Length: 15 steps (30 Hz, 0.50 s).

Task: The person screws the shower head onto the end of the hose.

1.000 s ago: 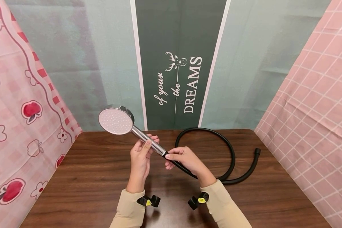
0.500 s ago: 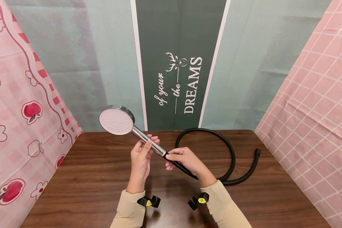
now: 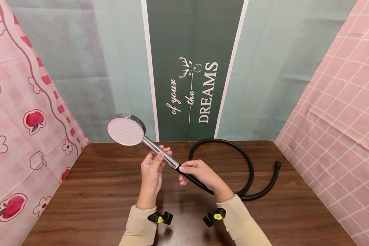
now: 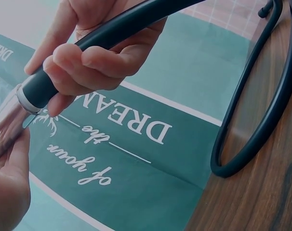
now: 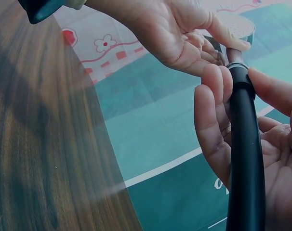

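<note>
1 view, the head, shows the hose's point(image 3: 230, 164) free end.

Beige long sleeves point(image 3: 138, 225), bare hands, black wrist-mounted cameras point(image 3: 160, 217) with yellow markings at both cuffs

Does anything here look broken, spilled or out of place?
Nothing stands out. The left hand holds the chrome shower head by its handle, the right hand grips the black hose at the joint, and the hose loops on the table.
</note>
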Tool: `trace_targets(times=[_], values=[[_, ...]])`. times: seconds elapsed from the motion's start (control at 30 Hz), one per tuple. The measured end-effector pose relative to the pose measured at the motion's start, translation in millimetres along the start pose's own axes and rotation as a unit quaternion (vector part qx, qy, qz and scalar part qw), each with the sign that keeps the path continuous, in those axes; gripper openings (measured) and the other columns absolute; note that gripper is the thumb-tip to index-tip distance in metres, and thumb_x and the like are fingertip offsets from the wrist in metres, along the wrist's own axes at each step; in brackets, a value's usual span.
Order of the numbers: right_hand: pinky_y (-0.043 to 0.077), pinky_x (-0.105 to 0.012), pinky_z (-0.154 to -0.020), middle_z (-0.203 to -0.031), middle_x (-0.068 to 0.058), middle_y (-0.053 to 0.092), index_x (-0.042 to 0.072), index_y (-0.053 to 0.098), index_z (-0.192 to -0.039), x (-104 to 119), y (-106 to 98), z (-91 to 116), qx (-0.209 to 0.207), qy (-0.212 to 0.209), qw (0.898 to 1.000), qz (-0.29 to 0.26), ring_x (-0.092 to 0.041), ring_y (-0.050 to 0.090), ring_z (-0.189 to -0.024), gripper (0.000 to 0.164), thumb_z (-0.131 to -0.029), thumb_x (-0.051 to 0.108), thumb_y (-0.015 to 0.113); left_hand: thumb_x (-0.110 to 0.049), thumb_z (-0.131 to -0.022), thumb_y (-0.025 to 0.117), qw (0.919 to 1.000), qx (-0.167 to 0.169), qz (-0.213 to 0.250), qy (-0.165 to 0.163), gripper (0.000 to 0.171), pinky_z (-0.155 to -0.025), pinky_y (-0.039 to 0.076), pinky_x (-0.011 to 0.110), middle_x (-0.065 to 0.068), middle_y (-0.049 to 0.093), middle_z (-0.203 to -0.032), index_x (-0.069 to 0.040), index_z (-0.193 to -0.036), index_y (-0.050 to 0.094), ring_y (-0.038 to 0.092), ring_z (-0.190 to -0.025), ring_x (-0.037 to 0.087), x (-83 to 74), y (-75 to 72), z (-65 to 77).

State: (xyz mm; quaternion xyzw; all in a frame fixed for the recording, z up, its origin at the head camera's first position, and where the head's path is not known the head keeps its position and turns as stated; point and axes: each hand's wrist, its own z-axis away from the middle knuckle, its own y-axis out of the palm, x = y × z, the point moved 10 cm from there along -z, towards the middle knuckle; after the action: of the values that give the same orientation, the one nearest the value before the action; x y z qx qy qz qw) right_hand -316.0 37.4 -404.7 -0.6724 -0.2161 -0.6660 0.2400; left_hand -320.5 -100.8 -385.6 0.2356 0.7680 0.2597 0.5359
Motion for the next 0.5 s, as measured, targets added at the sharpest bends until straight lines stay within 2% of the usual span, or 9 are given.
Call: trace_targets(times=[0.1,0.2,0.43,0.5], values=[[0.062,-0.026,-0.068,-0.075,0.004,0.07,-0.012,0.061,-0.106,1.1,0.5,-0.7,0.004,0.0,1.0,0.002,-0.008,0.071,-0.068,0.031,-0.101,0.018,0.056,-0.003,-0.099,0.057,1.0,0.003,-0.001,0.002,0.023,-0.09,0.06,0.029,0.005,0.076,-0.097,0.009,-0.118,0.056,0.075,-0.091,0.015,-0.2,0.0,-0.8],[0.062,-0.025,-0.067,-0.075,0.004,0.07,-0.013,0.061,-0.107,1.5,0.4,-0.5,0.007,-0.001,1.0,0.005,-0.008,0.07,-0.068,0.032,-0.101,0.018,0.056,-0.003,-0.099,0.056,1.0,0.004,-0.002,0.001,0.02,-0.09,0.06,0.03,0.005,0.076,-0.097,0.007,-0.117,0.057,0.075,-0.091,0.014,-0.1,1.1,-0.9],[0.062,-0.027,-0.069,-0.076,0.004,0.071,-0.013,0.061,-0.108,1.2,0.0,0.7,0.004,0.0,1.0,0.008,-0.008,0.071,-0.068,0.033,-0.101,0.018,0.057,-0.003,-0.099,0.056,1.0,0.001,-0.003,0.001,0.027,-0.09,0.06,0.029,0.004,0.076,-0.097,0.013,-0.121,0.052,0.075,-0.091,0.014,-0.6,1.6,-0.1],[0.062,-0.028,-0.07,-0.076,0.004,0.071,-0.013,0.061,-0.109,0.8,0.2,1.0,0.001,0.004,1.0,0.012,-0.008,0.071,-0.069,0.033,-0.1,0.019,0.058,-0.003,-0.099,0.056,1.0,0.0,-0.006,0.0,0.024,-0.09,0.06,0.029,0.004,0.076,-0.096,0.011,-0.119,0.054,0.075,-0.09,0.014,-0.5,0.2,0.4]])
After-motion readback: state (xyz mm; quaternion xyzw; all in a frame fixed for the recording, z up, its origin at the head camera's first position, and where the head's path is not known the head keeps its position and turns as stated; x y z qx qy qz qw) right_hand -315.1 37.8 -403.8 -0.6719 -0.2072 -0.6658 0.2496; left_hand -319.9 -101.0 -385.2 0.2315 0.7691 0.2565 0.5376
